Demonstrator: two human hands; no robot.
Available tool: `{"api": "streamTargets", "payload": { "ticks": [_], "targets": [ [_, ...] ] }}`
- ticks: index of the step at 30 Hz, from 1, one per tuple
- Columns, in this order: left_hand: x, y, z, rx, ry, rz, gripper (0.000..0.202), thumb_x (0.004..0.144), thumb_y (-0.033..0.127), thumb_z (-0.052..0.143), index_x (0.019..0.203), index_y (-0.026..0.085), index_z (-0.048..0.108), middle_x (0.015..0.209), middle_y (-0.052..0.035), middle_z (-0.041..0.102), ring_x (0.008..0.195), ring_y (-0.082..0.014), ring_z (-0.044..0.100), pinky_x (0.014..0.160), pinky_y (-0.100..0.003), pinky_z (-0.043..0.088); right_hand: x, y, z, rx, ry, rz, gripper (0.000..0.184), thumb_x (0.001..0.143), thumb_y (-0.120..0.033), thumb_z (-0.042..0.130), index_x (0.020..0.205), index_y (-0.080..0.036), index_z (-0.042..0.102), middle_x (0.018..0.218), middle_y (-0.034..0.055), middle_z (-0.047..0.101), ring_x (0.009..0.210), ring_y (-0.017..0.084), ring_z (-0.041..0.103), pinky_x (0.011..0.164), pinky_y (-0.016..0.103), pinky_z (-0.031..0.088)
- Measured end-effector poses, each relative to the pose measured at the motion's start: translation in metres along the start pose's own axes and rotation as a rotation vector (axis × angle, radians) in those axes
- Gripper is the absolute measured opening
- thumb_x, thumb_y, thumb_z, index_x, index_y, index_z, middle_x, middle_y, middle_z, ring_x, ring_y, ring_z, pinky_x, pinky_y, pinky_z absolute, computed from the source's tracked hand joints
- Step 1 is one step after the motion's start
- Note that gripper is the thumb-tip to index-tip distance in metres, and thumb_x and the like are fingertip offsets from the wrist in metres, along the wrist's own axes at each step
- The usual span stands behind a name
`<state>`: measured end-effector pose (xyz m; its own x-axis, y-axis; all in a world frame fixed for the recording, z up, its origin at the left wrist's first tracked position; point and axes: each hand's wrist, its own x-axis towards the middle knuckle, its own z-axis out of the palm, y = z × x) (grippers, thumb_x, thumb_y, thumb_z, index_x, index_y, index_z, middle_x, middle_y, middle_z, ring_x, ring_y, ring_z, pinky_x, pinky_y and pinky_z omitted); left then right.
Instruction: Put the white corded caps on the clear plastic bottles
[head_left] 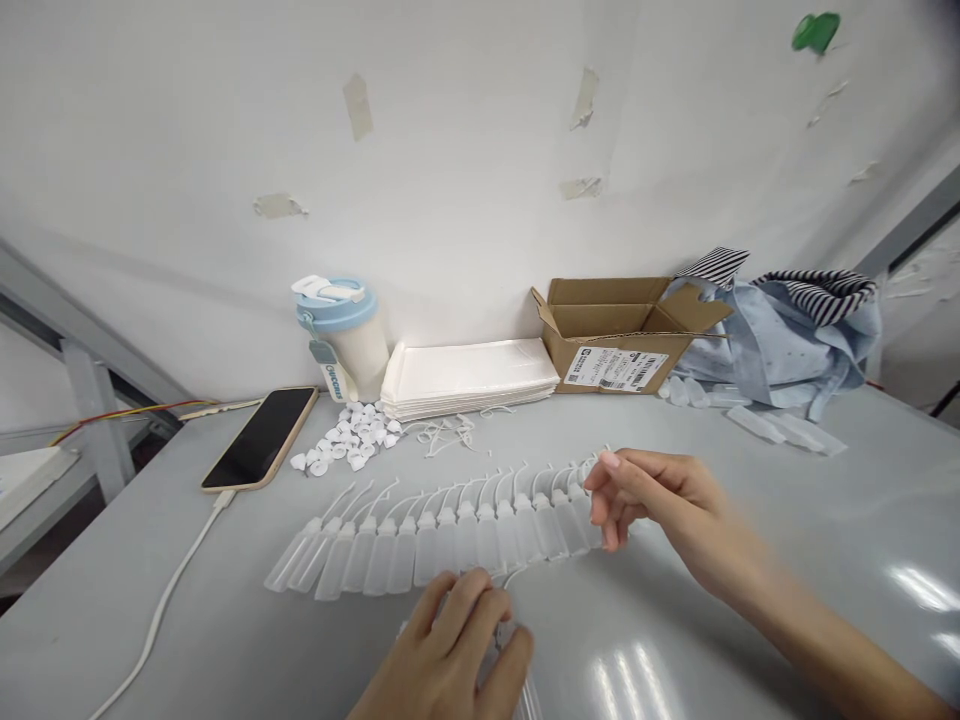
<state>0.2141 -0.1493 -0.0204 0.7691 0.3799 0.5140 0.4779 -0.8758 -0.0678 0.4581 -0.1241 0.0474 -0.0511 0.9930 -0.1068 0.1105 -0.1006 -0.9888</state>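
A row of translucent plastic bottles [405, 557] with thin white curved tubes [491, 488] at their tops lies side by side across the table. At the row's right end is my right hand [664, 495], thumb and fingertips drawn together by the last tubes. What they pinch is hidden. In front of the row, my left hand [450, 655] curls its fingers down over more clear plastic bottles [527, 700], touching them; its palm hides most of these. Small white caps [358, 435] are heaped behind the row on the left, beside several loose thin tubes [450, 433].
A phone [261, 438] with a white cable [176, 590] lies at the left. Along the wall stand a blue-lidded cup [349, 340], stacked white trays [472, 372], an open cardboard box [619, 350] and blue cloth [780, 340]. More plastic pieces [787, 430] lie at the right.
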Motion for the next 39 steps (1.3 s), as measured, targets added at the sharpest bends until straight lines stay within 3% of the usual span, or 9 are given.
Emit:
{"api": "streamTargets", "payload": {
  "ticks": [10,15,20,23,26,29,32,35,39],
  "targets": [
    [0.004,-0.002,-0.001,0.004,-0.016,-0.001,0.032,0.099,0.032,0.035,0.092,0.017,0.063,0.088,-0.0075,0.058,0.088,-0.0237,0.055,0.074,-0.036,0.046,0.001,0.000,-0.001,-0.003,0.023,-0.009,0.040,0.088,-0.051,0.054,0.073,-0.015,0.066,0.063,0.0034,0.066,0.050,0.014,0.062,0.052,0.027,0.049],
    [0.010,-0.003,-0.016,-0.273,0.070,-0.136,0.046,0.100,0.048,0.025,0.093,0.017,0.059,0.085,-0.0069,0.059,0.087,-0.0216,0.053,0.075,-0.033,0.047,0.002,0.000,-0.003,0.001,0.038,-0.007,0.039,0.087,-0.051,0.055,0.074,-0.016,0.066,0.063,0.0035,0.066,0.050,0.014,0.061,0.052,0.027,0.049],
    [0.016,-0.024,-0.031,-0.423,0.154,-0.330,0.023,0.098,0.016,0.031,0.094,0.016,0.054,0.089,-0.0065,0.057,0.092,-0.0201,0.051,0.081,-0.034,0.045,0.010,0.000,-0.016,-0.163,0.179,-0.075,0.040,0.087,-0.052,0.054,0.071,-0.017,0.065,0.063,0.0047,0.067,0.053,0.016,0.060,0.055,0.029,0.049],
    [0.018,-0.049,-0.033,-0.392,0.081,-0.489,0.022,0.096,0.018,0.035,0.093,0.019,0.057,0.092,-0.0049,0.059,0.094,-0.0211,0.052,0.082,-0.036,0.045,0.023,0.004,-0.038,-0.410,0.411,-0.183,0.039,0.085,-0.053,0.052,0.074,-0.019,0.067,0.069,0.0063,0.069,0.064,0.020,0.062,0.062,0.033,0.050],
    [0.015,-0.074,-0.030,-0.308,0.012,-0.698,0.029,0.097,0.029,0.034,0.085,0.021,0.059,0.091,-0.0044,0.062,0.095,-0.0233,0.052,0.082,-0.038,0.046,0.039,0.013,-0.069,-0.735,0.624,-0.190,0.041,0.081,-0.054,0.048,0.088,-0.020,0.071,0.098,0.0097,0.072,0.084,0.029,0.066,0.069,0.039,0.053],
    [0.010,-0.091,-0.026,-0.244,-0.085,-0.769,0.031,0.096,0.034,0.035,0.089,0.022,0.063,0.101,-0.0048,0.064,0.107,-0.0255,0.050,0.090,-0.041,0.045,0.049,0.022,-0.098,-1.148,0.523,-0.074,0.049,0.085,-0.048,0.037,0.102,-0.016,0.070,0.132,0.0152,0.057,0.111,0.035,0.060,0.085,0.045,0.050],
    [0.009,-0.097,-0.021,-0.225,-0.203,-0.733,0.033,0.097,0.035,0.035,0.110,0.024,0.063,0.126,-0.0039,0.059,0.123,-0.0273,0.041,0.098,-0.046,0.040,0.052,0.025,-0.111,-1.214,0.508,-0.024,0.051,0.083,-0.039,0.036,0.103,-0.006,0.069,0.127,0.0243,0.058,0.115,0.039,0.056,0.093,0.048,0.045],
    [0.015,-0.097,-0.017,-0.207,-0.302,-0.668,0.035,0.098,0.036,0.033,0.120,0.028,0.060,0.141,-0.0012,0.049,0.129,-0.0291,0.035,0.102,-0.051,0.035,0.051,0.023,-0.111,-1.205,0.500,-0.021,0.050,0.082,-0.041,0.037,0.104,-0.009,0.069,0.117,0.0189,0.066,0.107,0.036,0.061,0.090,0.043,0.047],
    [0.023,-0.098,-0.011,-0.216,-0.349,-0.617,0.038,0.098,0.040,0.031,0.117,0.026,0.061,0.140,-0.0020,0.050,0.127,-0.0314,0.036,0.100,-0.054,0.033,0.050,0.022,-0.105,-1.186,0.509,-0.007,0.050,0.082,-0.046,0.039,0.102,-0.013,0.070,0.111,0.0145,0.070,0.093,0.032,0.065,0.080,0.041,0.049]
  ]
}}
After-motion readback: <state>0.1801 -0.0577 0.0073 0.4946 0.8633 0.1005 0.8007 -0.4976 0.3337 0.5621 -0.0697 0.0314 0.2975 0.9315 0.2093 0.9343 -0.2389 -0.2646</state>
